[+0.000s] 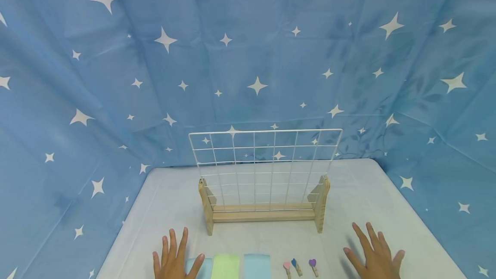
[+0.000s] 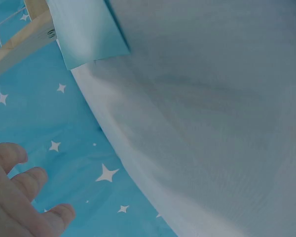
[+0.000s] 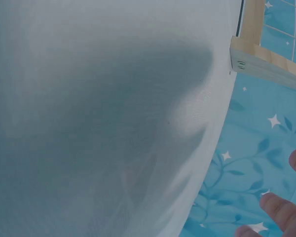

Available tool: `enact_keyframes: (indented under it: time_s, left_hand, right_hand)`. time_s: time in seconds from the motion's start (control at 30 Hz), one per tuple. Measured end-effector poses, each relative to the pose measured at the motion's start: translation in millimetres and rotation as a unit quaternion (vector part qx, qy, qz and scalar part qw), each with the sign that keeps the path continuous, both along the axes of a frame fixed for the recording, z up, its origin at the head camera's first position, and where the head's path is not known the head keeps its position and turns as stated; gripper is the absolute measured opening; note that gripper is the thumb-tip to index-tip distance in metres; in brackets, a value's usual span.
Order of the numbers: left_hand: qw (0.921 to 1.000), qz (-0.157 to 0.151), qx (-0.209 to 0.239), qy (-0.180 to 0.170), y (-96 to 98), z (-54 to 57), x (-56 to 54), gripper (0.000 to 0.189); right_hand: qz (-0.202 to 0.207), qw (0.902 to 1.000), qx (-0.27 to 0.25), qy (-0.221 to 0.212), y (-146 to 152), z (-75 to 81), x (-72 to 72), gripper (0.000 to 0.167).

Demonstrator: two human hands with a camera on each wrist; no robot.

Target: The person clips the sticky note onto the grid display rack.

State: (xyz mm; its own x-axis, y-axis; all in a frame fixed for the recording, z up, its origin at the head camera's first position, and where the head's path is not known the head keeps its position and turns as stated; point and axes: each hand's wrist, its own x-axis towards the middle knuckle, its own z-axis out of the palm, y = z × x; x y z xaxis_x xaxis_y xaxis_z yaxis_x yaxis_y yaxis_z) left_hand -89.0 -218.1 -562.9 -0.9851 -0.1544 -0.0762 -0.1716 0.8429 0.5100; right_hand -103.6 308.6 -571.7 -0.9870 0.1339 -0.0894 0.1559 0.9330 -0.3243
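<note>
My left hand (image 1: 173, 258) is spread over the near left of the table, its thumb overlapping a blue paper sheet (image 1: 204, 267) in the head view. Beside that sheet lie a yellow-green one (image 1: 225, 266) and another blue one (image 1: 257, 266). Fingers apart and holding nothing, my right hand (image 1: 373, 255) hovers above its shadow at the near right. Between the hands are small wooden clothespins with hearts: a pink one (image 1: 286, 265), a blue one (image 1: 294, 263) and a purple one (image 1: 312, 263). Both wrist views show spread fingertips at the frame edge.
A white wire grid (image 1: 263, 167) stands upright in a wooden stand (image 1: 263, 215) at mid-table. The white-covered table (image 1: 166, 201) has rounded far corners. Blue star-patterned cloth (image 1: 271, 63) hangs behind it and at both sides.
</note>
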Motion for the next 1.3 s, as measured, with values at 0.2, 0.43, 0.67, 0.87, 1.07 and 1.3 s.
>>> enact_keyframes:
  time_s: [0.2,0.43,0.67,0.87,1.07,1.3]
  left_hand:
    - [1.0000,0.000,-0.008,0.006,0.2,1.9,1.8,0.102]
    - [0.9998,-0.009,-0.011,0.013,0.7,2.1,2.2,0.101]
    - [0.9992,-0.022,-0.009,0.032,-1.1,0.1,3.7,0.096]
    - [0.9952,-0.033,-0.031,0.087,-3.6,-3.3,7.7,0.084]
    - [0.9927,-0.039,-0.032,0.110,-6.2,-3.4,9.9,0.071]
    - [0.9875,-0.038,-0.045,0.146,-8.8,-4.4,10.9,0.058]
  right_hand:
    - [0.002,0.9998,-0.001,0.021,0,-1.0,2.2,0.085]
    - [0.020,0.9933,0.004,0.113,-3,-5.8,4.3,0.074]
    - [0.043,0.9784,-0.036,0.199,-6,-13.3,7.5,0.071]
    - [0.048,0.9791,-0.056,0.189,-13,-9.6,8.2,0.071]
    - [0.038,0.9843,-0.061,0.161,-19,-3.2,8.4,0.067]
    - [0.015,0.9905,-0.093,0.100,-27,4.3,6.6,0.066]
